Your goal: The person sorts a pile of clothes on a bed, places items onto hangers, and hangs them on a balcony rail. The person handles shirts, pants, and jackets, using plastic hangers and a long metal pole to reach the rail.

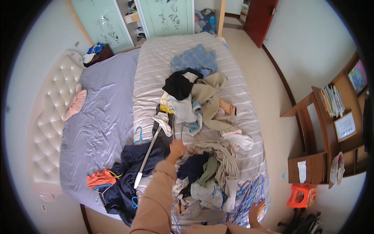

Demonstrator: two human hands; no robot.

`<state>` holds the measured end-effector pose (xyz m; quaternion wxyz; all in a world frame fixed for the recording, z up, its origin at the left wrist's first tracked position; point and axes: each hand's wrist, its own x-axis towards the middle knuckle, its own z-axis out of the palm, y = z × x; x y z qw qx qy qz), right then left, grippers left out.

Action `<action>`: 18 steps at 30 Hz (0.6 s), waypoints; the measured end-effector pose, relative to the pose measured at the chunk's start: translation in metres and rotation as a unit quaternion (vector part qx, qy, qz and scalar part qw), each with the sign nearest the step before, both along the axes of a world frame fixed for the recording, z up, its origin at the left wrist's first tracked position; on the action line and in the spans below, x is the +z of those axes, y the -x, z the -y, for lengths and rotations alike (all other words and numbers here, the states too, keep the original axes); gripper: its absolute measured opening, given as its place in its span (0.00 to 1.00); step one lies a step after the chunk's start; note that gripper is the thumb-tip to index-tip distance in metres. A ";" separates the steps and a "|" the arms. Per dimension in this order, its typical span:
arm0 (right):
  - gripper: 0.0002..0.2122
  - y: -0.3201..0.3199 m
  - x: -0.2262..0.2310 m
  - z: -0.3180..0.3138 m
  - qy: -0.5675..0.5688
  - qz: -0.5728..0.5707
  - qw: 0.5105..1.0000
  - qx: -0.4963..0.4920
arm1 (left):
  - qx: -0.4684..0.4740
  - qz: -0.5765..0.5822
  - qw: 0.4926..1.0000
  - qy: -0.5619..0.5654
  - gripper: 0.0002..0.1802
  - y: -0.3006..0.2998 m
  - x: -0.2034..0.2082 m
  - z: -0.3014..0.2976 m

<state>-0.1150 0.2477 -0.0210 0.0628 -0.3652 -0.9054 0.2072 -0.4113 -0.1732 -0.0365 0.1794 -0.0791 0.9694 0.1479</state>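
My left hand (177, 149) is closed at the edge of dark garments in the middle of the bed; what lies inside its fingers is hidden. A long white and grey pole (149, 156) lies just left of it across dark navy clothes (132, 157). My right hand (256, 211) is over a heap of blue and purple hangers (249, 195) at the bed's near right corner, its fingers looking apart. Between my hands spreads a pile of clothes with a striped garment (224, 156), a green one (209, 170) and a navy one (193, 167).
Farther up the bed lie a black garment (177, 86), beige trousers (206, 95) and a blue checked shirt (196, 59). An orange garment (102, 178) is at the near left. Right of the bed stand a wooden desk (307, 167) and an orange stool (302, 196).
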 end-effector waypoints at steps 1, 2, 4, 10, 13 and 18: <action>0.20 0.007 0.000 0.002 0.029 -0.066 0.995 0.065 | 0.026 0.015 1.000 0.008 0.21 -0.010 -0.014 -0.015; 0.19 0.019 0.007 0.011 0.080 -0.070 0.991 0.078 | 0.059 0.042 0.997 -0.014 0.18 -0.021 -0.014 -0.031; 0.17 0.058 0.034 0.048 0.198 -0.068 0.971 0.118 | 0.022 0.003 0.999 0.039 0.16 -0.050 -0.057 -0.029; 0.11 0.165 0.011 0.168 0.641 -0.019 0.742 0.193 | 0.060 -0.066 0.996 -0.031 0.12 -0.117 0.047 -0.009; 0.15 0.188 0.048 0.250 0.693 0.147 0.662 0.244 | 0.005 -0.154 0.980 -0.127 0.18 -0.169 0.125 0.005; 0.12 0.164 0.064 0.310 0.793 0.199 0.535 0.214 | -0.093 -0.226 0.950 -0.194 0.15 -0.242 0.203 -0.020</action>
